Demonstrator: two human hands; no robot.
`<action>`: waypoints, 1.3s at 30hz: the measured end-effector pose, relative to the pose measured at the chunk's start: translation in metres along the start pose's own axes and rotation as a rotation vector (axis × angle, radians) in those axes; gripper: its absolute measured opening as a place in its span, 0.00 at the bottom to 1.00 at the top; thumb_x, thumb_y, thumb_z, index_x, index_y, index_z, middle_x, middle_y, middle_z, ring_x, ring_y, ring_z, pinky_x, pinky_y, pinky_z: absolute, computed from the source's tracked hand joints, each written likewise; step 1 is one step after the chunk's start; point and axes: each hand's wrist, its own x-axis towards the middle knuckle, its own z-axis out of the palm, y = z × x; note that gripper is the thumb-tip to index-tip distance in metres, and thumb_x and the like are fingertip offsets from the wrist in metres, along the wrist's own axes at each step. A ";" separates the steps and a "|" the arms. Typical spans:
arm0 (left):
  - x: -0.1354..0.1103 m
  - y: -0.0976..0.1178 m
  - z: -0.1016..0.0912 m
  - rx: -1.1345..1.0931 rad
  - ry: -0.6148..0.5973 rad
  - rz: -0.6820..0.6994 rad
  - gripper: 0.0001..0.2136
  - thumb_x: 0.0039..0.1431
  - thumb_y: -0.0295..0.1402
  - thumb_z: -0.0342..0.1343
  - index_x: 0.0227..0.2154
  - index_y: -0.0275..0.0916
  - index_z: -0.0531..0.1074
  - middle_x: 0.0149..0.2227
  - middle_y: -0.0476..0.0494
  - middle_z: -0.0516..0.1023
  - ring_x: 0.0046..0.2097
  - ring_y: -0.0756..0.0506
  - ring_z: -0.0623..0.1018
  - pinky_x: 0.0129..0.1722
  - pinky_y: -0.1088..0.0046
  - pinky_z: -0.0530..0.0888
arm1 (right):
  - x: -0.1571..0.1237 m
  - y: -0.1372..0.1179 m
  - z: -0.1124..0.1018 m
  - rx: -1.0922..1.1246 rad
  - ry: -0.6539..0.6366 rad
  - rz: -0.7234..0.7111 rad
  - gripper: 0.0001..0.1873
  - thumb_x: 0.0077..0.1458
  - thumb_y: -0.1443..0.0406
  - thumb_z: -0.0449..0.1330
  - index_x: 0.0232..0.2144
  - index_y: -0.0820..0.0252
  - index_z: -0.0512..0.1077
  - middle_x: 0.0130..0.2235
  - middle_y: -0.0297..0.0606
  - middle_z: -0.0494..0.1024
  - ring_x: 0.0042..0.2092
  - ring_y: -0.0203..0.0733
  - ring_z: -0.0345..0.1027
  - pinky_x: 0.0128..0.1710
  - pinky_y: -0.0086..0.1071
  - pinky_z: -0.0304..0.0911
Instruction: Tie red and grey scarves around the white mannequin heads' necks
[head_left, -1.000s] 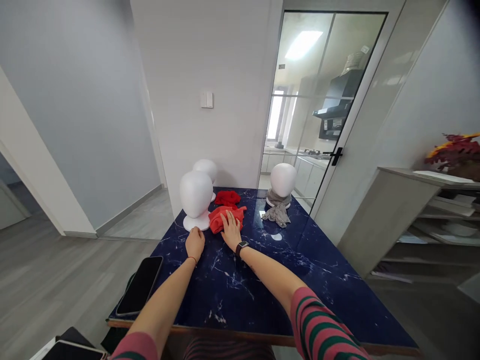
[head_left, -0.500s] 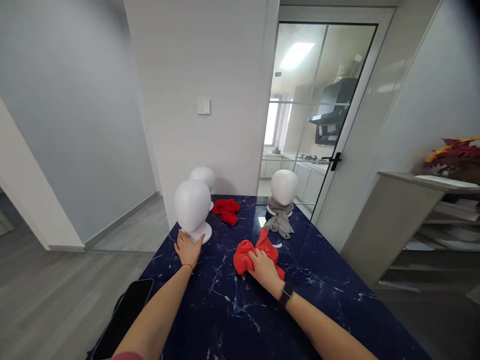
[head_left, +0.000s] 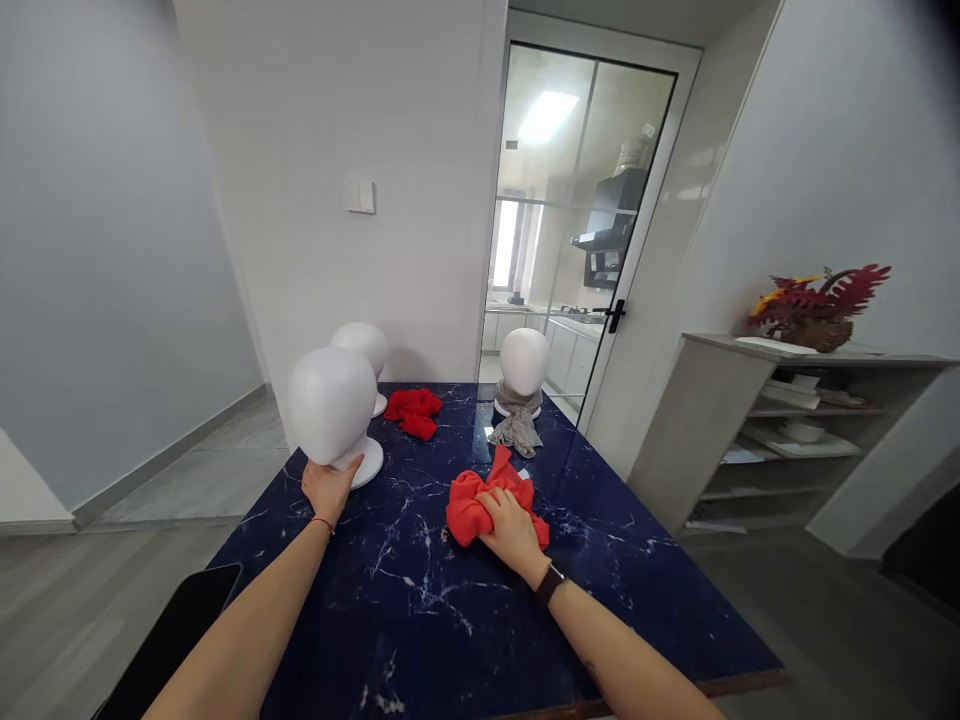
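My left hand (head_left: 328, 488) is wrapped round the neck of a white mannequin head (head_left: 330, 405) at the table's left edge, thumb in front; some fingers are hidden behind the neck. My right hand (head_left: 512, 525), with a dark watch on the wrist, rests on a bunched bright red scarf (head_left: 466, 508), its fingers curled into the cloth. Behind the near head stands a second white head (head_left: 364, 342), partly covered by it. A darker red scarf (head_left: 414, 412) lies crumpled beside that one. At the far right, a third head (head_left: 525, 360) wears a grey scarf (head_left: 517, 430) round its neck.
Everything stands on a dark blue marbled table (head_left: 420, 640) against a wall. A black phone-like slab (head_left: 176, 635) lies at the left edge. Behind is a glass door (head_left: 562, 210); to the right stands a shelf unit (head_left: 675, 420) with a plant arrangement (head_left: 817, 310) on top.
The view has swung to the right. My left hand has closed further round the near head's neck. My right hand's fingers are more curled into the red scarf, which stays on the table.
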 end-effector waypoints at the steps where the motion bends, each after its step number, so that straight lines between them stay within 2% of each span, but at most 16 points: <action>1: -0.002 0.001 -0.001 0.011 0.000 0.035 0.33 0.39 0.52 0.59 0.44 0.31 0.68 0.45 0.32 0.74 0.49 0.32 0.70 0.48 0.57 0.66 | 0.002 0.003 0.001 0.003 0.004 0.004 0.18 0.52 0.61 0.57 0.46 0.52 0.66 0.46 0.38 0.68 0.48 0.44 0.59 0.45 0.32 0.58; 4: -0.019 0.009 -0.004 0.006 -0.015 0.172 0.32 0.40 0.51 0.58 0.45 0.32 0.68 0.45 0.34 0.74 0.50 0.32 0.69 0.49 0.58 0.66 | 0.010 0.014 0.003 0.002 0.030 0.047 0.18 0.52 0.61 0.56 0.47 0.53 0.66 0.47 0.38 0.68 0.48 0.44 0.59 0.46 0.32 0.57; 7: -0.053 0.027 -0.007 -0.054 -0.047 0.257 0.31 0.41 0.51 0.59 0.45 0.33 0.68 0.46 0.34 0.73 0.52 0.34 0.68 0.49 0.60 0.66 | 0.020 0.024 0.006 -0.015 0.065 0.108 0.19 0.52 0.60 0.56 0.48 0.54 0.65 0.47 0.40 0.68 0.48 0.45 0.59 0.45 0.33 0.57; 10: -0.097 0.052 -0.013 -0.095 -0.116 0.260 0.31 0.40 0.51 0.59 0.44 0.33 0.68 0.44 0.35 0.73 0.50 0.35 0.69 0.48 0.60 0.67 | 0.030 0.031 0.009 -0.042 0.087 0.154 0.20 0.52 0.59 0.56 0.48 0.55 0.65 0.47 0.41 0.67 0.49 0.46 0.58 0.45 0.33 0.57; 13: -0.136 0.079 -0.020 -0.160 -0.099 0.275 0.33 0.40 0.50 0.60 0.48 0.35 0.65 0.48 0.35 0.71 0.53 0.35 0.68 0.50 0.59 0.65 | 0.035 0.035 0.011 -0.069 0.091 0.192 0.21 0.53 0.60 0.55 0.50 0.56 0.64 0.48 0.43 0.67 0.49 0.46 0.57 0.46 0.34 0.56; 17: -0.168 0.103 -0.028 -0.177 -0.126 0.269 0.33 0.40 0.49 0.61 0.49 0.37 0.63 0.47 0.35 0.70 0.52 0.35 0.68 0.49 0.60 0.65 | 0.035 0.037 0.014 -0.058 0.086 0.175 0.22 0.52 0.63 0.55 0.51 0.56 0.63 0.48 0.42 0.66 0.50 0.46 0.56 0.45 0.34 0.56; 24: -0.173 0.106 -0.030 -0.068 -0.128 0.128 0.37 0.39 0.52 0.60 0.50 0.35 0.60 0.47 0.34 0.70 0.52 0.33 0.68 0.47 0.58 0.65 | 0.030 0.039 0.016 -0.040 0.175 0.218 0.19 0.53 0.65 0.53 0.49 0.57 0.65 0.49 0.42 0.67 0.49 0.47 0.55 0.47 0.35 0.56; 28: -0.174 0.104 -0.028 -0.029 -0.120 0.178 0.39 0.40 0.53 0.59 0.52 0.33 0.58 0.48 0.32 0.68 0.53 0.33 0.67 0.48 0.57 0.64 | 0.029 0.043 0.018 -0.050 0.256 0.267 0.20 0.54 0.68 0.50 0.50 0.57 0.65 0.52 0.43 0.64 0.50 0.48 0.54 0.50 0.37 0.53; 34: -0.177 0.099 -0.022 -0.021 -0.162 0.178 0.43 0.39 0.54 0.59 0.54 0.30 0.55 0.52 0.27 0.64 0.56 0.32 0.62 0.52 0.55 0.61 | 0.029 0.045 0.017 0.053 0.295 0.194 0.23 0.51 0.68 0.52 0.51 0.58 0.63 0.54 0.43 0.63 0.53 0.47 0.52 0.54 0.37 0.51; 39: -0.172 0.097 -0.025 -0.083 -0.227 0.231 0.35 0.42 0.50 0.59 0.52 0.36 0.60 0.51 0.34 0.68 0.56 0.36 0.65 0.56 0.57 0.57 | 0.028 0.049 0.016 0.216 0.399 0.114 0.20 0.49 0.71 0.51 0.47 0.62 0.67 0.52 0.45 0.65 0.54 0.47 0.56 0.55 0.40 0.52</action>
